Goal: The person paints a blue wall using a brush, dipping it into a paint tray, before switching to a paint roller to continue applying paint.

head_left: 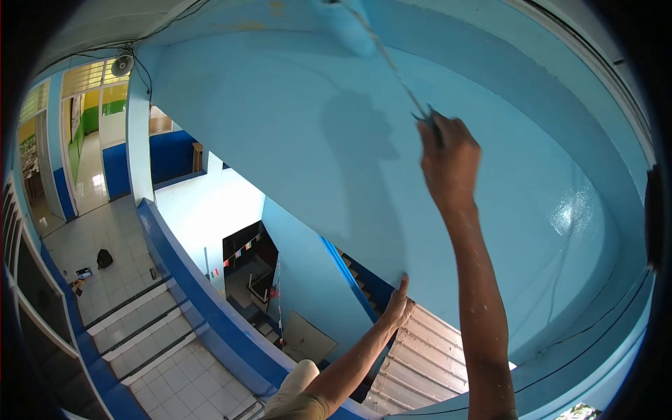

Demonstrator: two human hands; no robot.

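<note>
My right hand (451, 157) is raised and closed around the dark handle of a paint roller (435, 126). From the handle a thin metal rod (388, 61) runs up to the light blue roller sleeve (357, 31), which is at the top of the view, close to the upper wall. My left hand (399, 308) is low at the bottom edge of the light blue wall (280, 119). Its thumb points up against the wall face, and its other fingers bend at the edge, partly hidden. Small pale specks dot my right forearm.
A dark blue ledge (203, 294) curves beside tiled steps (143, 336). Beyond it, the space drops to a lower floor with a stairway. A corrugated roof (427, 350) lies below the wall. A black bag (104, 258) is on the tiles. A loudspeaker (122, 64) and cables hang upper left.
</note>
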